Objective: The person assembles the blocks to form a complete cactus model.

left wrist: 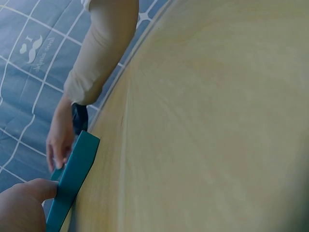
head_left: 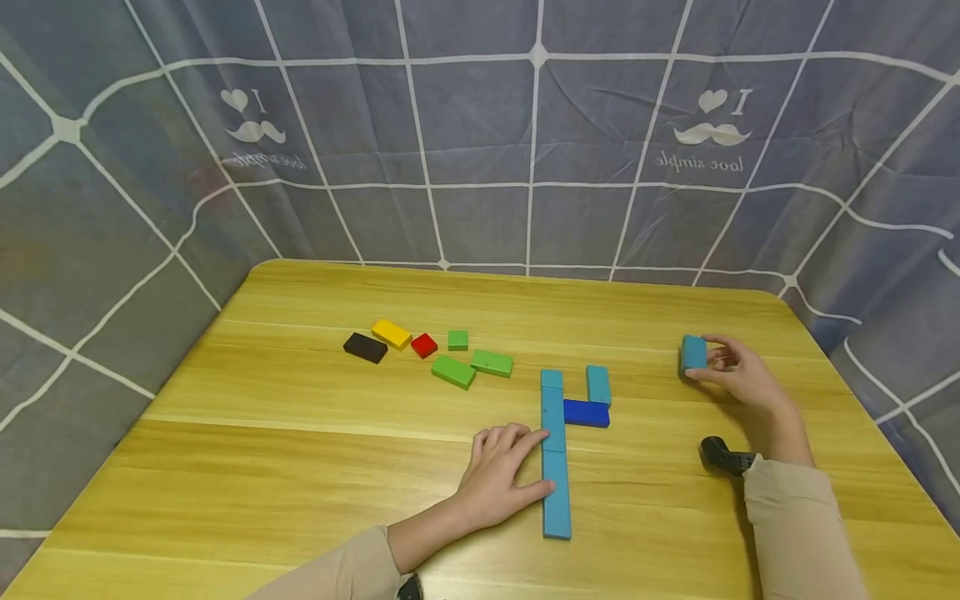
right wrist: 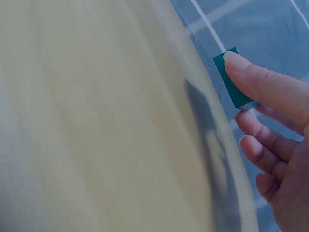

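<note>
Light-blue blocks [head_left: 556, 500] lie end to end in a straight row running toward the person. My left hand [head_left: 498, 475] rests at its left side, thumb and index fingertips touching the row's edge; the left wrist view shows the thumb [left wrist: 43, 188] against a block's side. On the right, my right hand [head_left: 742, 375] pinches a light-blue block [right wrist: 236, 84] between thumb and fingers, above the table. A dark-blue block [head_left: 587, 413] sticks out from the row's right side, with another light-blue block [head_left: 598, 385] standing off its far edge near the right end.
Beyond the left hand lie a black block [head_left: 365, 347], a yellow block [head_left: 392, 333], a small red block [head_left: 424, 346] and several green blocks [head_left: 453, 372]. The wooden table [head_left: 300, 467] is bounded by a grey curtain [head_left: 480, 150] with white lines. A black wrist device [head_left: 726, 457] juts from the right sleeve.
</note>
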The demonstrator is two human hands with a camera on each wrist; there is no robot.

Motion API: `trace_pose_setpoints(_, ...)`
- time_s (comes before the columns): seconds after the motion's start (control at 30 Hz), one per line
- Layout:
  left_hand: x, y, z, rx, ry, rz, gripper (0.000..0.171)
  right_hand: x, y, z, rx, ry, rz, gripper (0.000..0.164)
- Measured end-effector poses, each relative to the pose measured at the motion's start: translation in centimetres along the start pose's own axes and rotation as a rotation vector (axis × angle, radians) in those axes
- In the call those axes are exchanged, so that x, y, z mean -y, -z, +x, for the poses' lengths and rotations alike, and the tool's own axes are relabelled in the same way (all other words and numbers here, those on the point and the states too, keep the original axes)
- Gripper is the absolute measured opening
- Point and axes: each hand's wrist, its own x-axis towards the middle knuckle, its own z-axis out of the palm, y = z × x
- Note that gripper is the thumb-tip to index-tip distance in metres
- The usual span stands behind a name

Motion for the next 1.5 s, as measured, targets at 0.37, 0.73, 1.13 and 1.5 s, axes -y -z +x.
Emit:
trace_pose_setpoints(0.37, -0.1, 0.1, 0.0, 0.005, 0.002, 0.002, 0.058, 4.3, -5.2, 4.4, 0.099, 0.061, 0.115, 0.070)
trace_pose_setpoints(0.73, -0.2, 0.2, 0.1, 0.019, 0.019, -0.005, 0.058, 5.7, -7.9, 6.1, 0.171, 0.076, 0.174, 0.067)
trace_pose_setpoints(1.13, -0.2, 0.2, 0.0, 0.020, 0.020, -0.002, 0.058, 5.9, -8.1, 6.3, 0.209, 0.072, 0.190, 0.064)
trace_pose_setpoints(1.5, -0.2, 0.3, 0.0, 0.028, 0.025, -0.004, 0.060, 5.3, -8.1, 6.3, 0.196, 0.115, 0.174, 0.048)
